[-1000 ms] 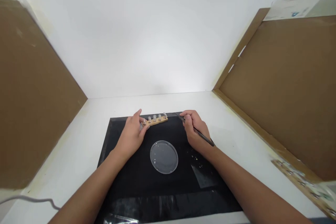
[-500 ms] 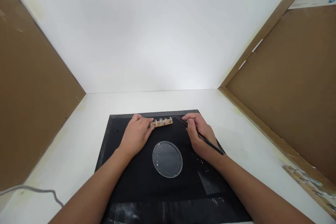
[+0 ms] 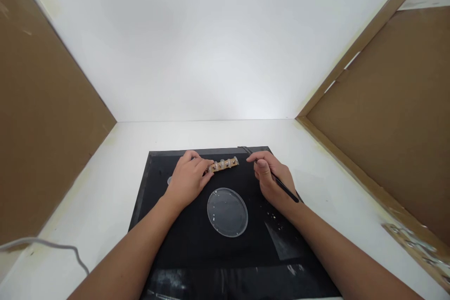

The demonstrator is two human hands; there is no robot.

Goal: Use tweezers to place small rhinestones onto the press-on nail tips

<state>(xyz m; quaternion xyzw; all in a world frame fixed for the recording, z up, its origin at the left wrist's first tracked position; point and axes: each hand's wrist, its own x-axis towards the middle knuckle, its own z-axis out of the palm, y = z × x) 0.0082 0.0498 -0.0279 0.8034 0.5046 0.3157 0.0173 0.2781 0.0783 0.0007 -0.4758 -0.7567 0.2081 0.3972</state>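
Observation:
My left hand point(image 3: 190, 173) is closed on the left end of a narrow tan strip point(image 3: 224, 165) that carries a row of small clear caps or tubes with dark bits. Its fingers hide that end. In my right hand point(image 3: 272, 176) are black tweezers point(image 3: 286, 190), held like a pen. Their tips point up and left, past the far edge of the mat and apart from the strip; whether they grip anything is too small to tell. Nearer to me, between the hands, a round clear dish point(image 3: 227, 212) with tiny bright specks lies on the black mat point(image 3: 183, 243).
Tiny light bits point(image 3: 274, 218) are scattered on the mat beside my right wrist. Another tan strip with metal pieces point(image 3: 415, 243) lies at the right edge. A grey cable point(image 3: 52, 243) runs at the left. Brown cardboard walls point(image 3: 386, 103) flank the white table.
The tweezers' tips have moved away from the strip's right end, up toward the mat's far edge. The strip, tilted slightly more, and my left hand appear shifted a little to the right.

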